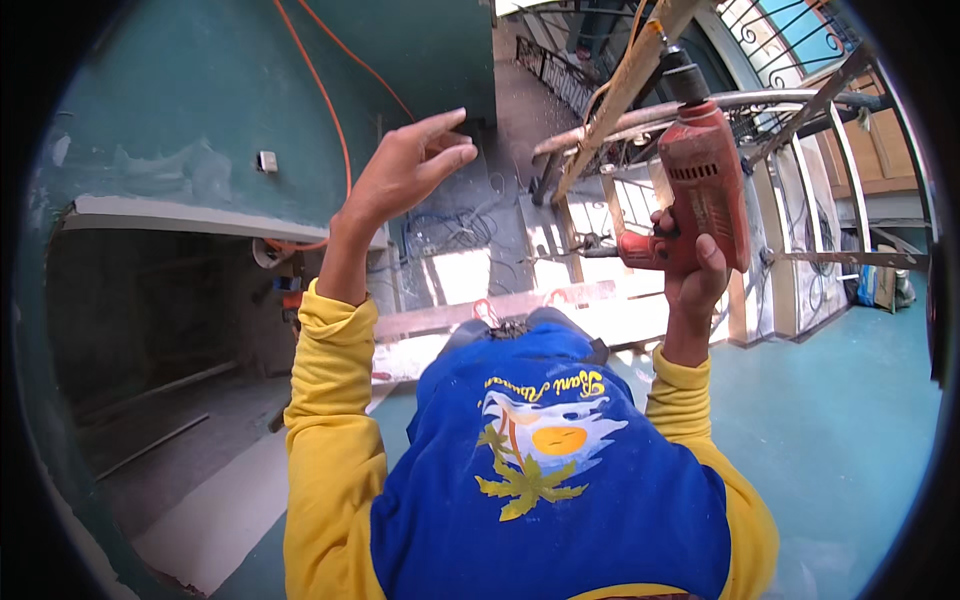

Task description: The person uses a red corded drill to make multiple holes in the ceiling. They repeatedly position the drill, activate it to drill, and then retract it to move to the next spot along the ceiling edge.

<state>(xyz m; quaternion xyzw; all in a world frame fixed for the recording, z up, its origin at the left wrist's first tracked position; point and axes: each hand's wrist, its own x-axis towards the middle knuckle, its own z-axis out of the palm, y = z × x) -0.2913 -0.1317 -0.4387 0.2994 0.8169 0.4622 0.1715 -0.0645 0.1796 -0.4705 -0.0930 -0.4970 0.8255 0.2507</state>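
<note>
My right hand [697,288] grips a dusty red power drill [712,190] by its handle, its fingers near the trigger. The drill stands roughly upright, with its black chuck [686,82] and bit toward the top of the view, close to a slanting wooden post [625,95]. My left hand [405,165] is raised in front of the teal wall [200,120], holding nothing. Its fingers stretch to the right, with thumb and forefinger apart. Both of my forearms are in yellow sleeves.
An orange cord [335,110] hangs down the wall past a small white box [267,161]. My feet are by a long plank [490,311], with tangled cables [450,232] on the floor beyond. Metal railings [555,75] and ladder-like bars [848,165] stand to the right. A dark opening [150,310] lies left.
</note>
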